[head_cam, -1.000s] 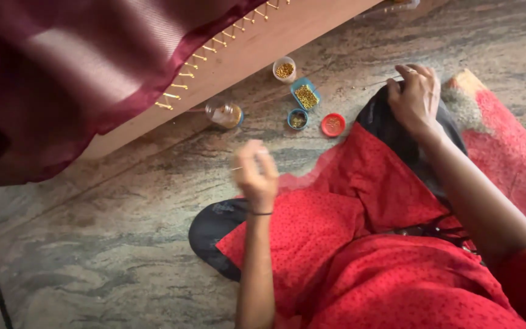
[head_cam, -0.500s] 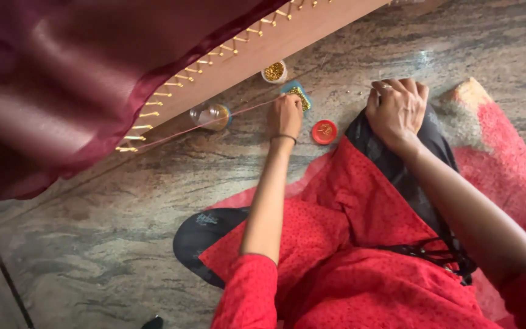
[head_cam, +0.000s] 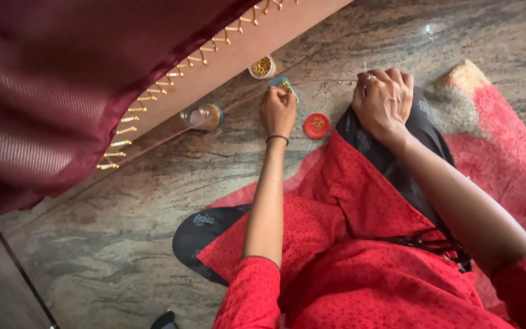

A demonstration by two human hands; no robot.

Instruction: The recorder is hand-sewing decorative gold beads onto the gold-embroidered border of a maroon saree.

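Nearest the camera, the person sits on a mottled stone floor [head_cam: 105, 256] in a red dotted garment [head_cam: 360, 268], with dark cloth over the right knee [head_cam: 397, 158] and a red rug [head_cam: 506, 164] on the right.

Left hand [head_cam: 278, 111]: arm extended away from the body, a dark band at the wrist. The fingers are bunched over a small blue-rimmed dish of gold beads [head_cam: 286, 85] on the floor, fingertips at its near edge. The grip is narrow, pinched; whether it holds a bead cannot be told.

Just right of that hand, a round red lid [head_cam: 316, 125] lies flat on the floor, between the two hands.

Right hand [head_cam: 385, 100]: rests on the dark-clad knee, fingers curled into a closed grip. A thin needle [head_cam: 365, 66] stands up from between the fingers at the left of the fist. A fine thread [head_cam: 324, 80] runs left from this hand toward the dish.

Farther off, a clear jar [head_cam: 202, 116] lies on its side to the left. A white cup of gold beads [head_cam: 262, 67] stands just beyond the dish, against a wooden frame [head_cam: 238, 52]. The frame runs diagonally, lined with gold pins [head_cam: 153, 97], and maroon fabric [head_cam: 50, 91] stretched over it fills the far left.
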